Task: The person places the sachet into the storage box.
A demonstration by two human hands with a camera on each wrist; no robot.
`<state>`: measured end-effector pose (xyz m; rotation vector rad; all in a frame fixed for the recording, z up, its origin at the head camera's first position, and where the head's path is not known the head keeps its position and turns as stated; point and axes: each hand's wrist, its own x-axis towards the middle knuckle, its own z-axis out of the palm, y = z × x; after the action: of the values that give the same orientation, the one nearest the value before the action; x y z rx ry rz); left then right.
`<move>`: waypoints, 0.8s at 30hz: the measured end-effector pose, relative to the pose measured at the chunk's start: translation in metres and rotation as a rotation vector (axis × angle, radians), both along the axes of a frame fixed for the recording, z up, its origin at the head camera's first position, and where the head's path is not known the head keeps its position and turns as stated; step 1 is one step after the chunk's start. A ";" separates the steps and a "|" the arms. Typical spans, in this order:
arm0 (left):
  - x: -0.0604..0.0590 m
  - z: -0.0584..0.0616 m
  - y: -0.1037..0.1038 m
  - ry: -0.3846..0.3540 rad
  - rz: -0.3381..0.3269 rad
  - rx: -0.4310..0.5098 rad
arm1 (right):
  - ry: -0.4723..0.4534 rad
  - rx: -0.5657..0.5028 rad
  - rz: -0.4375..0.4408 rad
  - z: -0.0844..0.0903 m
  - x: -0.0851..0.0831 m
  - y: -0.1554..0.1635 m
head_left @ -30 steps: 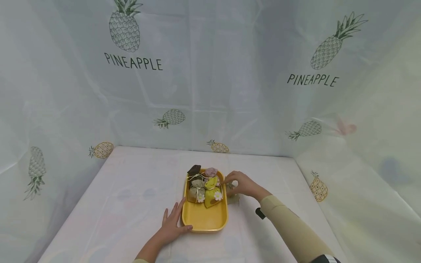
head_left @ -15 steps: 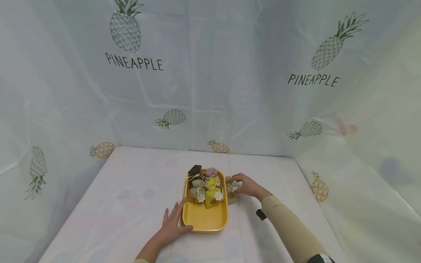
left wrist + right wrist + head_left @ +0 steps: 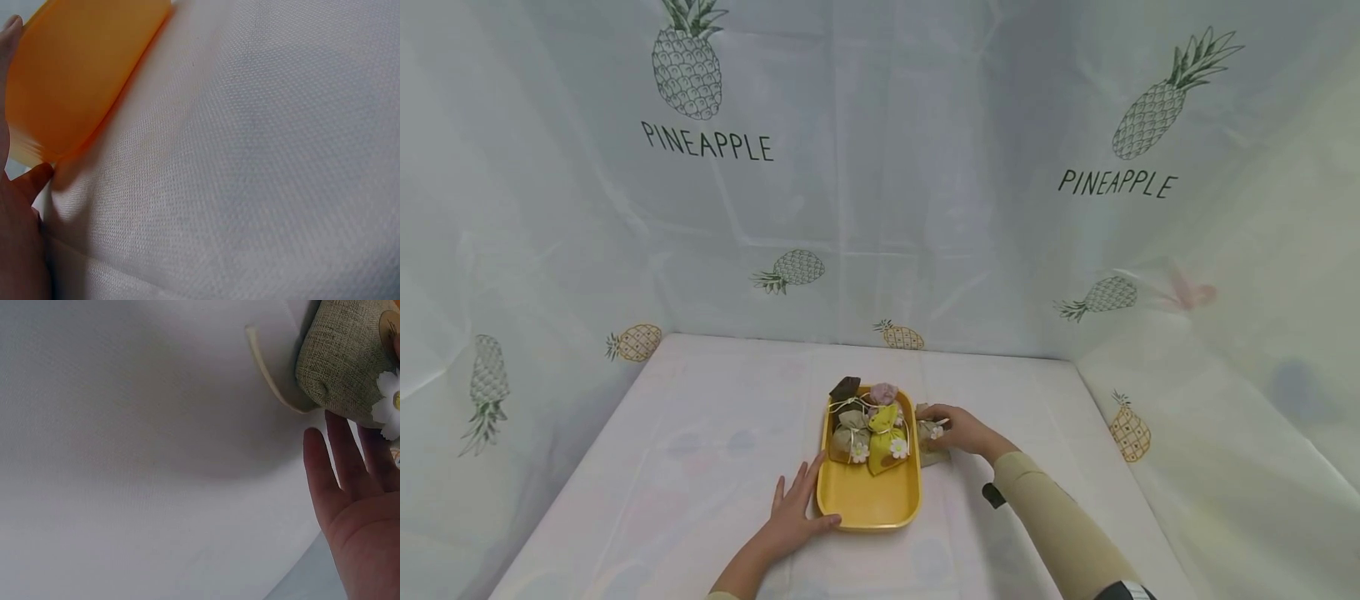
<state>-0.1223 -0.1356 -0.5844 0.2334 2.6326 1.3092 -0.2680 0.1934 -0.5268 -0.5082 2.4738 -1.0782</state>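
Note:
In the head view, a yellow tray [image 3: 868,498] holds several small drawstring pouches. My left hand [image 3: 788,517] lies at its near left corner, fingers spread along the side and thumb touching the front edge. A grey-green cloth pouch [image 3: 934,457] with a white flower lies just right of the tray. My right hand [image 3: 964,431] holds this pouch between thumb and fingers, reaching over it from the right. From the right wrist, several fairly straight fingers [image 3: 351,462] meet the lower side of the pouch [image 3: 344,359]; its top is cut off.
Inside the tray's far half sit a dark brown pouch [image 3: 845,388], a pinkish one [image 3: 883,393], a beige one [image 3: 850,443] and a yellow one [image 3: 883,458]. A white cloth covers the table [image 3: 722,417]. Pineapple-print sheets [image 3: 880,208] hang around its back and sides.
My right hand has shifted slightly lower and rightward over the grey-green pouch, which has also moved a little and shows its flower now. The left hand and the tray stay put.

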 end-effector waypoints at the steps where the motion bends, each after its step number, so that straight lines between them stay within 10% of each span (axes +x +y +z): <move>1: 0.000 0.000 0.000 0.001 -0.001 0.000 | -0.003 0.004 -0.001 0.000 0.000 0.001; 24: -0.001 -0.004 -0.001 0.001 -0.004 -0.012 | 0.091 -0.008 -0.055 0.020 0.016 0.016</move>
<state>-0.1230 -0.1368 -0.5882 0.2382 2.6391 1.2916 -0.2519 0.2093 -0.5071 -0.5047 2.5776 -1.1095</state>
